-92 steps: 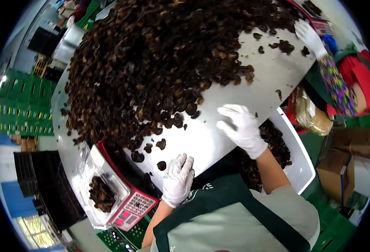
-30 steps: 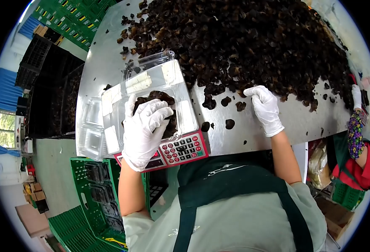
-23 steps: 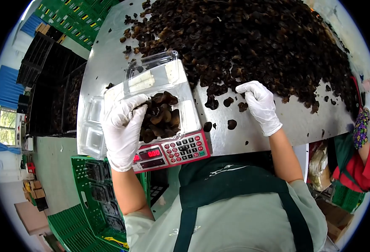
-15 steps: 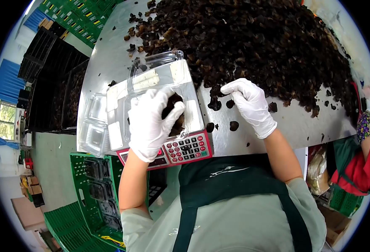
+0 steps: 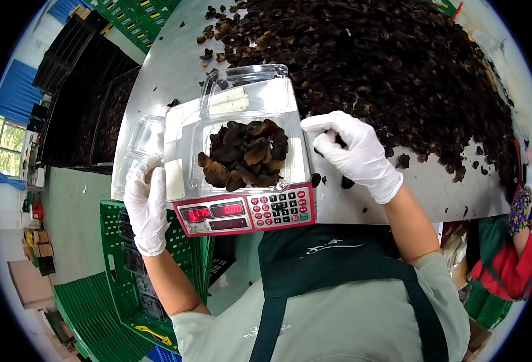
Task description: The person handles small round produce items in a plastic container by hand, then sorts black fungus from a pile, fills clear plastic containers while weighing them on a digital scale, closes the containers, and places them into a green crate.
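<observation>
A clear hinged plastic container (image 5: 202, 127) lies open on the red-framed scale (image 5: 251, 212), its lid tipped away from me. A mound of dark brown wood ear mushrooms (image 5: 246, 155) sits in its base. Red digits light the scale's display. My left hand (image 5: 147, 208), in a white glove, is at the scale's left edge, fingers loosely bent and thumb apart, with nothing visible in it. Beside it are clear empty containers (image 5: 147, 134), partly hidden. My gloved right hand (image 5: 356, 154) is curled right of the scale, with a dark mushroom piece showing between its fingers.
A large heap of wood ear mushrooms (image 5: 387, 78) covers the far and right parts of the metal table (image 5: 393, 211). A green crate (image 5: 118, 271) with clear containers stands below left. Black crates (image 5: 85, 102) are at left. Another person's patterned sleeve (image 5: 521, 211) shows at far right.
My left hand has left the mushrooms in the container and moved left, uncovering them and the display. My right hand has moved slightly left toward the scale. The view has shifted a little.
</observation>
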